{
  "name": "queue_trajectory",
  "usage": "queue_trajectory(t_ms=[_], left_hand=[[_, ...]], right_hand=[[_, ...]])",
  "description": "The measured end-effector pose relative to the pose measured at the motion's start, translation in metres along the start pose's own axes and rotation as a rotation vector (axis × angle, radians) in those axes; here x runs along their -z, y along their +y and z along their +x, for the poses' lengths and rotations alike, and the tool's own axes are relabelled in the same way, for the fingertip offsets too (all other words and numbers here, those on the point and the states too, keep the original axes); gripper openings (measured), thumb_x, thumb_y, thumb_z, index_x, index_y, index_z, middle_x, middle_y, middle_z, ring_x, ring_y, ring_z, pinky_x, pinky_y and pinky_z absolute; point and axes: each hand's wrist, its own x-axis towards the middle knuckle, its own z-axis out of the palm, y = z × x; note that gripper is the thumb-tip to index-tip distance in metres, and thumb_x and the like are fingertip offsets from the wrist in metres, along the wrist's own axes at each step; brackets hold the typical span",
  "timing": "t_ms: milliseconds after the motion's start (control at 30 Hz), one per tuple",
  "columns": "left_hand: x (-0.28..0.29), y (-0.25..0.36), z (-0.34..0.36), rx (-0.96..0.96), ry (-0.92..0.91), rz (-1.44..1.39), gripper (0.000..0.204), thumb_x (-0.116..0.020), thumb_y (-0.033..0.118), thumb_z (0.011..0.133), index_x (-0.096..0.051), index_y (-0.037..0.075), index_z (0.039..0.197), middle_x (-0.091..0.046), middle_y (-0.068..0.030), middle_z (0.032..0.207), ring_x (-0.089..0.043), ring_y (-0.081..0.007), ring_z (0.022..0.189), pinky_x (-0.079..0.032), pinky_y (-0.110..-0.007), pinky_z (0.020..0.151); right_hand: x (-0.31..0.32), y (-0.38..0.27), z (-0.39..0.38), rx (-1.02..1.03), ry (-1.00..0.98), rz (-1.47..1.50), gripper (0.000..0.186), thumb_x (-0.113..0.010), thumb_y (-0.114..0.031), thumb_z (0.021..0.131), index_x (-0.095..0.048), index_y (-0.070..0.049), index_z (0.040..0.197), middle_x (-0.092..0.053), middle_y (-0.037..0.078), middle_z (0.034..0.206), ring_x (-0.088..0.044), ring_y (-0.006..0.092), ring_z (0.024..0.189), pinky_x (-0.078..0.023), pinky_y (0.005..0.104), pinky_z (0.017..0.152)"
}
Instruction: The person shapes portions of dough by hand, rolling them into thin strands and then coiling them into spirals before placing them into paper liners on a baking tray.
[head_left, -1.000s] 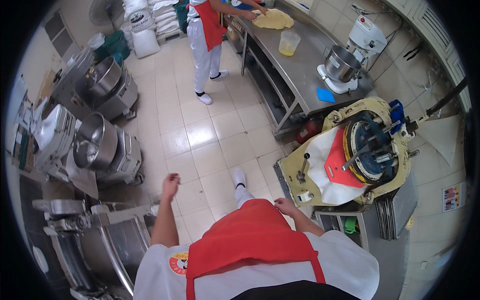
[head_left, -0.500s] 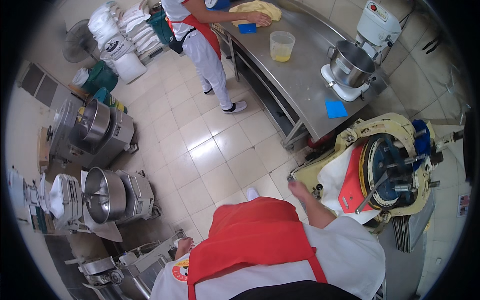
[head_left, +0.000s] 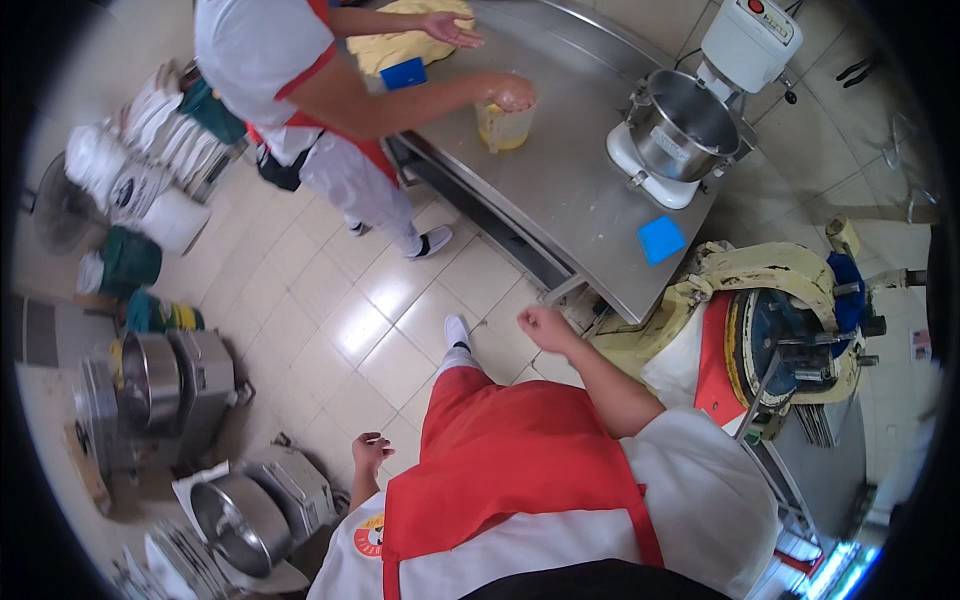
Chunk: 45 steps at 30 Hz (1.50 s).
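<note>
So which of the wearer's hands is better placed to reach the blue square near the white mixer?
Right, probably: the right hand is nearer the blue square; the left hand is farther back, left of the red apron.

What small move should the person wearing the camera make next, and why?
Perhaps one step toward the metal table: the left hand and right hand both look empty, and the dough and tub on it seem out of reach, with a co-worker's hand at the tub's rim.
</note>
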Motion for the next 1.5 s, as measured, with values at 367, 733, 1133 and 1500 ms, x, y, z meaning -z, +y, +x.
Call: queue_trajectory(t_ms=[367, 733, 1133, 1500], left_hand=[[-0.043, 0.313, 0.239, -0.294, -0.296, 0.445, 0.029, -0.064, 0.023, 0.097, -0.066, -0.001, 0.113, -0.071, -0.0114, 0.097, -0.066, -0.0173, 0.079, -0.054, -0.032, 0.064], [-0.111, 0.423, 0.171, -0.668, -0.546, 0.615, 0.036, -0.063, 0.022, 0.096, -0.064, 0.0, 0.125, -0.07, -0.0072, 0.096, -0.066, -0.0142, 0.087, -0.051, -0.029, 0.077], [0.063, 0.193, 0.248, -0.329, -0.548, 0.846, 0.027, -0.06, 0.015, 0.095, -0.068, -0.003, 0.114, -0.073, -0.0138, 0.103, -0.069, -0.0205, 0.083, -0.057, -0.035, 0.07], [-0.098, 0.355, 0.261, -0.26, -0.55, 0.616, 0.026, -0.062, 0.019, 0.093, -0.07, 0.002, 0.111, -0.069, -0.0075, 0.092, -0.063, -0.015, 0.069, -0.054, -0.03, 0.067]], right_hand=[[0.025, 0.009, -0.03, -0.48, 0.339, 0.2, 0.029, -0.064, -0.03, 0.095, -0.072, -0.006, 0.109, -0.074, 0.016, 0.104, -0.072, 0.0298, 0.095, -0.056, 0.0389, 0.086], [0.103, -0.114, 0.277, -0.226, 1.011, 0.441, 0.075, -0.069, -0.06, 0.086, -0.06, 0.003, 0.127, -0.059, 0.022, 0.129, -0.063, 0.0309, 0.113, -0.051, 0.0405, 0.09], [0.126, -0.134, 0.317, -0.406, 0.839, 0.999, 0.053, -0.063, -0.046, 0.089, -0.069, 0.005, 0.101, -0.069, 0.008, 0.082, -0.057, 0.0169, 0.074, -0.046, 0.0315, 0.072], [0.15, -0.079, 0.156, -0.46, 1.078, 1.018, 0.046, -0.06, -0.041, 0.089, -0.068, 0.001, 0.105, -0.067, 0.007, 0.079, -0.057, 0.0156, 0.074, -0.045, 0.0328, 0.067]])
